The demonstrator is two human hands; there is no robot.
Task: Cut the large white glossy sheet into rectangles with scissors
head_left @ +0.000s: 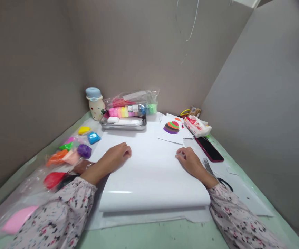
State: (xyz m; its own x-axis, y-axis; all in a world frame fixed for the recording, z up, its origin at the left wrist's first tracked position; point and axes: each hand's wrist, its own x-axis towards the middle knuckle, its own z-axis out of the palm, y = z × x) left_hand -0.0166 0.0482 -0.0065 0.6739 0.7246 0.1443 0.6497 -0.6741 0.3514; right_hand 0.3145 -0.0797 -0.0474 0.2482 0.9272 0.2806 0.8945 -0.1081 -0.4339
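Observation:
A large white sheet (149, 180) lies across the middle of the table, its near edge curled up into a rounded fold. My left hand (118, 155) rests on the left part of this sheet, fingers curled in and nothing visible in them. Over on the sheet's right part lies my right hand (190, 160). Its fingers bend loosely, with a small gap between thumb and forefinger. Beside the right wrist are a fork (208, 166) and a dark-handled tool (225, 184), partly hidden by the arm. Beyond that hand lies a card with a striped, coloured dome shape (171, 127).
Several bagged lumps of coloured clay (57, 158) lie at left. Behind stand a cream bottle with blue lid (96, 103) and a metal tray (125, 127) under colourful packs (130, 109). At right are a tissue pack (197, 126) and a phone (209, 149). Walls close in the table.

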